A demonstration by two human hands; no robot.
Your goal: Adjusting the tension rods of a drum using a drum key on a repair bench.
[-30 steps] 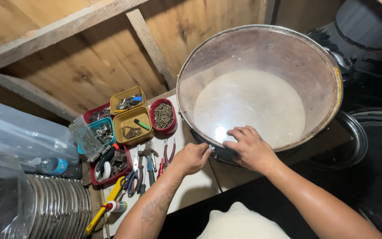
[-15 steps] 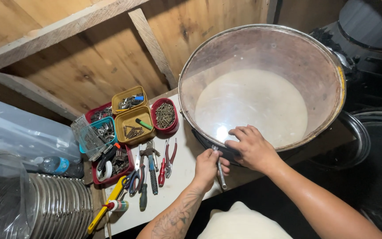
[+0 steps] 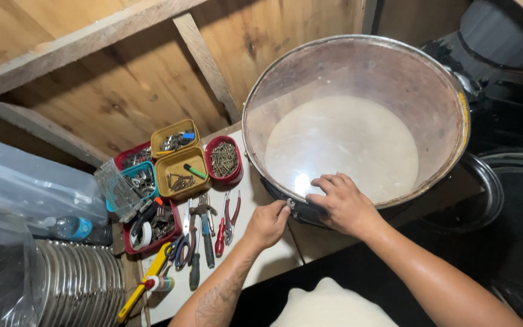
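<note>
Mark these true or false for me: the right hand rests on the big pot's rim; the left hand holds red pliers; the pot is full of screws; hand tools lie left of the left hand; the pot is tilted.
1. Right hand rests on the big metal pot rim: true.
2. Left hand holds red pliers: false. The red-handled pliers lie on the white table; the hand pinches something small at the rim.
3. Pot full of screws: false. It looks empty; screws fill a red tub.
4. Tools left of left hand: true.
5. Pot tilted: true.

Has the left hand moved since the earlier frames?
Yes. The left hand has shifted from the white tabletop up to the big metal pot, at its near rim.
</note>
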